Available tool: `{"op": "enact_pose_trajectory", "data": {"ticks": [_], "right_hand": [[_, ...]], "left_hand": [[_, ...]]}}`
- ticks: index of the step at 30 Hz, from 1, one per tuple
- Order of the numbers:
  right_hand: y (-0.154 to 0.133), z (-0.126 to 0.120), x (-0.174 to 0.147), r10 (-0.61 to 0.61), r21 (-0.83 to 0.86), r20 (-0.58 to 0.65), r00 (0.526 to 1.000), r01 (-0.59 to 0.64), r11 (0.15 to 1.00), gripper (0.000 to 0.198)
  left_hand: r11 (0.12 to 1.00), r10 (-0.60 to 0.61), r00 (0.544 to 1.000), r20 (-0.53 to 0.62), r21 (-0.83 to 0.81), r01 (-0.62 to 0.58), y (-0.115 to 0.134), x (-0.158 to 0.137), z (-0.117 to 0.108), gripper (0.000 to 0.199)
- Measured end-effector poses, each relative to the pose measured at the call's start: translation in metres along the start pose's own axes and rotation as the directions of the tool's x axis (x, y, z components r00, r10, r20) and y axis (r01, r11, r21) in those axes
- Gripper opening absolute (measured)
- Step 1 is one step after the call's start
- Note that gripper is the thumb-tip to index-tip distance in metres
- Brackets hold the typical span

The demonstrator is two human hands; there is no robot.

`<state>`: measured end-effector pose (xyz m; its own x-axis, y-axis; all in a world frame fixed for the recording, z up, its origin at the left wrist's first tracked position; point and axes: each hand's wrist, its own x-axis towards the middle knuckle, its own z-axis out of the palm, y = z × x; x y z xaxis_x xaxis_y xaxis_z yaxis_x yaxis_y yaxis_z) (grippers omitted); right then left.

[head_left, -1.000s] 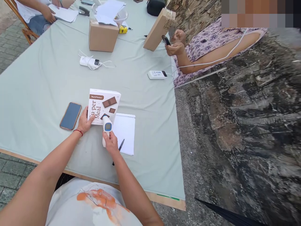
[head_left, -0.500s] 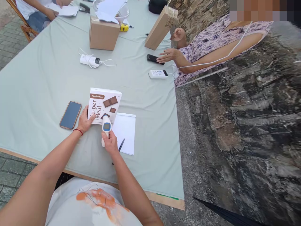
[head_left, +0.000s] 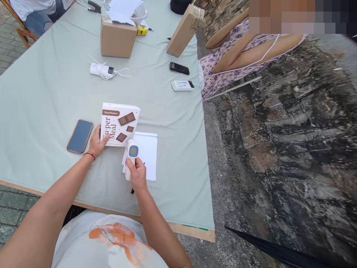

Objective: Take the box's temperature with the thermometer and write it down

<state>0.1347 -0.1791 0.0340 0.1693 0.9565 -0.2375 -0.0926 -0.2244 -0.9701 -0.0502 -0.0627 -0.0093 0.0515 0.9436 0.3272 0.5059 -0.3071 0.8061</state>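
My left hand (head_left: pixel 98 142) grips the lower left edge of a white box (head_left: pixel 120 124) marked "NutriMotion", printed with brown bars. Wrapped around the handle of a white infrared thermometer (head_left: pixel 129 146) with a blue-rimmed screen is my right hand (head_left: pixel 137 173). The thermometer's head is near the box's lower right corner; whether they touch I cannot tell. Under and behind my right hand lie white paper sheets (head_left: pixel 148 154) and a dark pen (head_left: pixel 132 191), mostly hidden. A smartphone (head_left: pixel 80 136) lies face up, left of my left hand.
Farther back on the cloth-covered table (head_left: pixel 50 108) stand a cardboard box (head_left: pixel 115 40) with papers on top and a tall narrow carton (head_left: pixel 184 31). White devices (head_left: pixel 182 86), a black phone (head_left: pixel 179 68) and a stapler (head_left: pixel 94 6) lie about. One person sits right, another far left.
My right hand has moved the thermometer slightly right and down, uncovering more of the box's front. The person on the right has drawn their hands back from the black phone.
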Motion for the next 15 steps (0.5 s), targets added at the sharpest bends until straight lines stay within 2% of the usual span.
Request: {"op": "enact_pose_trajectory", "data": {"ticks": [7,15], "right_hand": [[-0.011,-0.017,-0.007,0.025,0.005,-0.063,0.998,-0.025,1.0,0.047],[-0.022,-0.029,-0.018,-0.031,0.006,-0.08,0.996,0.032,0.999,0.048]], "left_hand": [[0.999,0.03,0.999,-0.012,-0.017,-0.03,0.006,0.004,-0.003,0.065],[0.999,0.046,0.999,-0.028,-0.019,-0.046,0.004,0.008,-0.004,0.064]]}}
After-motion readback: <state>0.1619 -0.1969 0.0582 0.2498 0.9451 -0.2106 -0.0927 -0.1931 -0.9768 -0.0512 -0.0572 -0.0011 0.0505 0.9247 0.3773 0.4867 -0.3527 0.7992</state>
